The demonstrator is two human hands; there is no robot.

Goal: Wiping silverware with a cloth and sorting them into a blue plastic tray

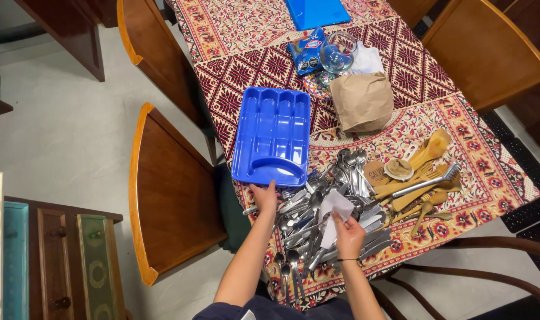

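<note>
- Head view, looking down on a desk [246,65] under a red patterned cloth, wooden chairs on both sides.
- Left hand [265,197]: rests at the near edge of the blue cutlery tray [272,134], fingers spread on the left fringe of the cutlery pile [323,207]. Cannot tell whether this grip closes on a piece or only lies on top.
- Right hand [348,236]: fingers pinched together on a white cloth [334,214], held upright over the pile; the loose end hangs clear of the metal, likely because it is gripped at one edge only.
- Tray: lies flat at the left desk edge, long compartments running far to near, one curved cross slot nearest. All compartments show empty.
- Pile: spoons, forks and knives heaped loosely between tray and near desk edge, several spoons overhanging the near side.
- Wooden utensils [421,178]: grouped apart at right, handles crossing.
- Far of the pile: a brown paper bag [362,99], folded shut, contents hidden; a clear glass [338,52], seemingly empty; a blue snack packet [305,52]; a blue sheet [316,12].
</note>
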